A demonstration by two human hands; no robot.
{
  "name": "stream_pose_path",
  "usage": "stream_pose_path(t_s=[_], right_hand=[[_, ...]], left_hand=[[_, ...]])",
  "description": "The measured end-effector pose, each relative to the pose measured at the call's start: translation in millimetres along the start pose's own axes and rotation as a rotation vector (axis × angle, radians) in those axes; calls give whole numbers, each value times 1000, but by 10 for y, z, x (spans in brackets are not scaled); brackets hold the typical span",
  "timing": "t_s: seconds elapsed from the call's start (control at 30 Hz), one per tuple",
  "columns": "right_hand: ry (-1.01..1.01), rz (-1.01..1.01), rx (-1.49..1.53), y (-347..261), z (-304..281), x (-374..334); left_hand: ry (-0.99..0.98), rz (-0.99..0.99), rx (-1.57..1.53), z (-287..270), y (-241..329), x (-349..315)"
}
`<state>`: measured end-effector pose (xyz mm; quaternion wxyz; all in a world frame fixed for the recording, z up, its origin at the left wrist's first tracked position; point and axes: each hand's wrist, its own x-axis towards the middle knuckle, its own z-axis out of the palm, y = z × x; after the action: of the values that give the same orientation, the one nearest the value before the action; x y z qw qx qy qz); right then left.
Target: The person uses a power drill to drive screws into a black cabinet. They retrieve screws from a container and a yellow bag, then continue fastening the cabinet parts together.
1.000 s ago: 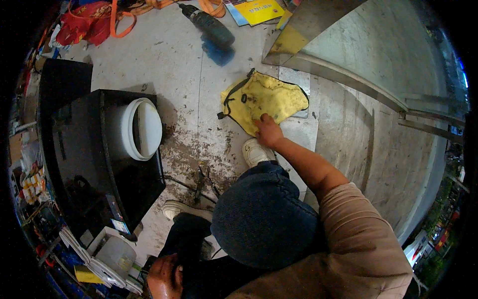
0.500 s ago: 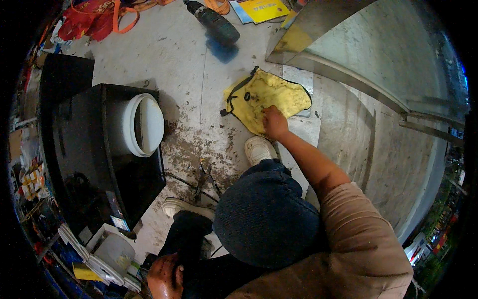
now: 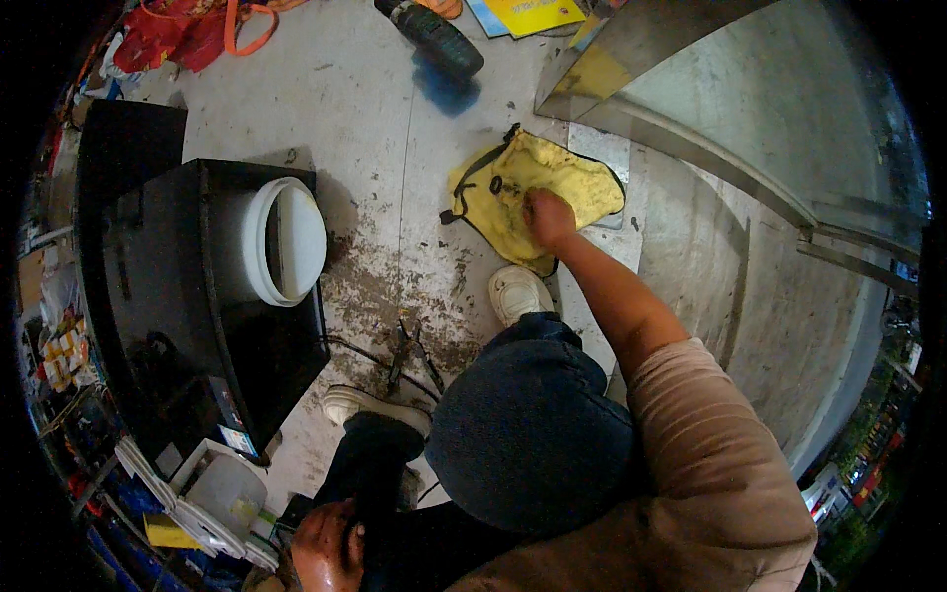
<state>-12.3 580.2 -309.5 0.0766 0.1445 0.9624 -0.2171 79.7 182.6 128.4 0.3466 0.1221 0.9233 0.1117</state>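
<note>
A yellow cloth bag point(image 3: 582, 183) with black edging and a black strap lies flat and stained on the floor. Over its middle is my right hand point(image 3: 548, 219), with fingers drawn together at the cloth; whatever they pinch is too small to make out. Beside the fingertips, a small black ring point(image 3: 496, 185) and some dark bits rest on the yellow fabric. My left hand point(image 3: 328, 546) lies loosely over my left leg at the lower edge, nothing visible in it, its fingers partly hidden. Pliers point(image 3: 404, 355) with spread handles lie on the floor between my shoes.
A black box-shaped cabinet point(image 3: 266, 375) with a round white plastic rim point(image 3: 258, 242) stands at left. A cordless drill point(image 3: 434, 39) lies ahead, near yellow booklets point(image 3: 533, 15). A metal-framed glass panel point(image 3: 691, 128) bounds the right. A red bag point(image 3: 178, 35) lies far left.
My right hand has shifted slightly up over the yellow bag, its fingers more closed. The whole view has moved a little. My left hand stays in place.
</note>
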Motion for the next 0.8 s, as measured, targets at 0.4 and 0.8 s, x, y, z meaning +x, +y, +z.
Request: stream_pose_path(t_s=[0.4,0.8], right_hand=[[73,-36,237,46,-97,139],[117,-36,189,-72,121,288]], left_hand=[[-61,-49,-7,-6,-6,27],[-9,-55,-25,25,33,139]])
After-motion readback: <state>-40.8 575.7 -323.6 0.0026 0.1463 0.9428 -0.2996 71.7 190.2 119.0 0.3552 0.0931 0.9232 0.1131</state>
